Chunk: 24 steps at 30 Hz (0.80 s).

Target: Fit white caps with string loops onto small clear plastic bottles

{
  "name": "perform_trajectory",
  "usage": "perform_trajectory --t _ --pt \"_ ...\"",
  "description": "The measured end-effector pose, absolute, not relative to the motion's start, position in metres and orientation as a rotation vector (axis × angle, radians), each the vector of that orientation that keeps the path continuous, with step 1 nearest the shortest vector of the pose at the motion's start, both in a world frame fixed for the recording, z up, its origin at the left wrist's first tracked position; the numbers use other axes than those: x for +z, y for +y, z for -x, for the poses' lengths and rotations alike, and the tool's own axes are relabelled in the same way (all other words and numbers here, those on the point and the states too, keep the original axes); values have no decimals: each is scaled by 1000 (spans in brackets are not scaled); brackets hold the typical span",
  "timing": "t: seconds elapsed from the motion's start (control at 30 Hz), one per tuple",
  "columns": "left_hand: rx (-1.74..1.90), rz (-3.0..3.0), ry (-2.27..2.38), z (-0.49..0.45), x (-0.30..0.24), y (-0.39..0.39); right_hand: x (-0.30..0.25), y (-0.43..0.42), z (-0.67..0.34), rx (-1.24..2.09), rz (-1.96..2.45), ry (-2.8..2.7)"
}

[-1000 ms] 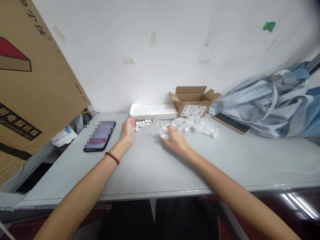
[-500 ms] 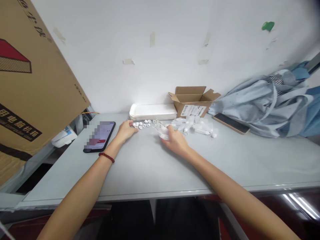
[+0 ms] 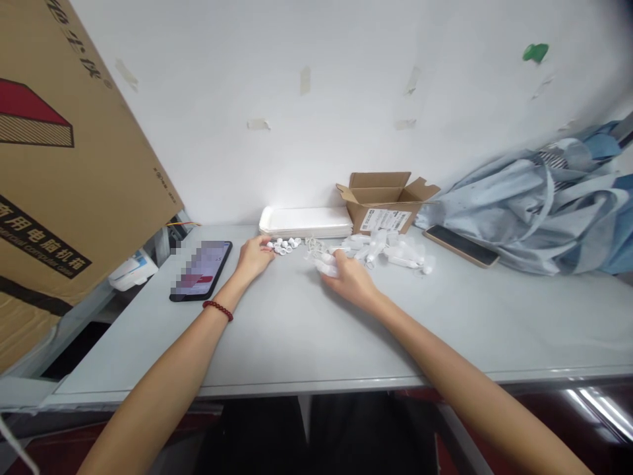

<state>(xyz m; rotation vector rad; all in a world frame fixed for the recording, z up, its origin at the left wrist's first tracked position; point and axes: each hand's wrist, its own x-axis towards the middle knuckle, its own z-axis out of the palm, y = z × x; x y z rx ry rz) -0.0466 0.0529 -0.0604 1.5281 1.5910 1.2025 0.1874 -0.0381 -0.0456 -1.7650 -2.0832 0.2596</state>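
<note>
My left hand (image 3: pixel 254 258) rests on the table with its fingertips at the left end of a small group of white plastic caps (image 3: pixel 281 246), and I see nothing held in it. My right hand (image 3: pixel 349 280) is closed around a small white plastic bottle (image 3: pixel 324 266), which sticks out past the fingers to the left. Just beyond that hand lies a loose heap of similar white bottles (image 3: pixel 388 252). Thin white loops or cords (image 3: pixel 312 247) lie between the caps and the heap. A red bead bracelet (image 3: pixel 217 310) circles my left wrist.
A stack of white paper trays (image 3: pixel 305 221) and an open cardboard box (image 3: pixel 380 204) stand against the wall. A blurred phone (image 3: pixel 202 270) lies left of my hands, and another phone (image 3: pixel 459 245) lies by a blue cloth bag (image 3: pixel 534 214). A large carton (image 3: pixel 64 152) leans in at the left.
My left hand has turned and moved right, its fingertips now at the caps. My right hand stays around the bottle. The whole view has shifted slightly as my head turned.
</note>
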Motion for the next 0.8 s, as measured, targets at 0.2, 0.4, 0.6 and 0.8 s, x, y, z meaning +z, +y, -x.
perform_trajectory --t 0.2,0.4,0.6,0.8 --pt "1126 -1654 1818 45 -46 45 -43 -33 -194 793 1522 -1691" --pt "853 -1475 1306 21 -16 8 -33 -39 -193 1282 1045 -1310" --pt "604 -1275 685 -7 -14 -20 -29 -44 -190 1500 841 -1319" --pt "670 -1208 527 -18 -21 -28 -28 -48 -186 1601 860 -1440"
